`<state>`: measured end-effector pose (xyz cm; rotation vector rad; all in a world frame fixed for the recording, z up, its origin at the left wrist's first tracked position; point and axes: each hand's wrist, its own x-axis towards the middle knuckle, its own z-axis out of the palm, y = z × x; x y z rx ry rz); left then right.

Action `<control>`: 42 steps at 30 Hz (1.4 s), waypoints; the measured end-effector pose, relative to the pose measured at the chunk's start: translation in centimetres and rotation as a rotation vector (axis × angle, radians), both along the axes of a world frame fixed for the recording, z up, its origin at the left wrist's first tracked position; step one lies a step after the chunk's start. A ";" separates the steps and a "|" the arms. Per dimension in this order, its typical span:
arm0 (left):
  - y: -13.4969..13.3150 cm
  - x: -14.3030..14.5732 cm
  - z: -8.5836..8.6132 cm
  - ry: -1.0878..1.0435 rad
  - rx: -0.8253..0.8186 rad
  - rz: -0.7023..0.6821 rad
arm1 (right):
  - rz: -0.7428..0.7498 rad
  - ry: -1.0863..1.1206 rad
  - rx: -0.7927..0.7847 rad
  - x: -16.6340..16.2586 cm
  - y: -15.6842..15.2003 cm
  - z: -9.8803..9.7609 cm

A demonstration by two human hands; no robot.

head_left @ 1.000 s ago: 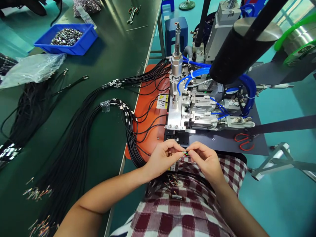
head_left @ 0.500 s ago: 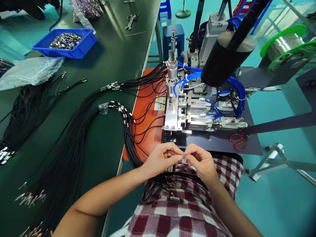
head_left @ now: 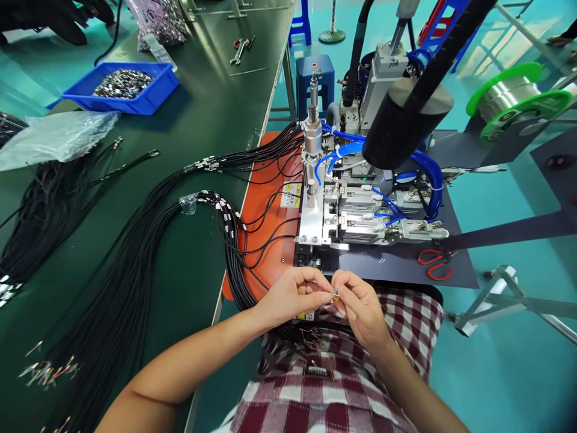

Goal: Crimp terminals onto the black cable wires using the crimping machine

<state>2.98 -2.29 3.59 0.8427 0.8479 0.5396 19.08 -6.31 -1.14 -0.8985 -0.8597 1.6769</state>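
Nearest the camera lay the person's checked shirt (head_left: 333, 385), with loose wire ends resting in the lap. Just above it the left hand (head_left: 293, 296) and the right hand (head_left: 358, 307) met fingertip to fingertip. Both were pressed together in a pinch on the coloured wire ends (head_left: 334, 295), a small fan of thin strands that showed between the two thumbs, close in front of the machine's front edge.

To do this step well, it seemed best to keep the left pinch close behind the stripped tips so the strands could not splay, and to let the right fingertips order them one by one, flat and side by side, without bending them.

Beyond the hands stood the crimping machine (head_left: 342, 210) on its orange base plate (head_left: 265, 204), with blue air tubes looping over it and red scissors (head_left: 433, 264) on the dark mat to the right. Bundles of black cables (head_left: 148, 252) ran from the plate across the green bench (head_left: 202, 120). Farther off sat a blue bin (head_left: 121, 84) of metal parts and a clear plastic bag (head_left: 54, 135).
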 end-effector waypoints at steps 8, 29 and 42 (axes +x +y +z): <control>0.0 0.2 -0.2 0.153 0.041 -0.110 | 0.279 -0.208 0.125 2.0 1.9 1.0; -0.6 0.2 -0.8 0.089 0.034 0.197 | 0.039 -0.407 0.048 1.8 1.4 1.1; -0.6 0.4 -0.7 0.016 0.004 0.190 | -0.049 -0.458 0.093 0.1 1.4 2.0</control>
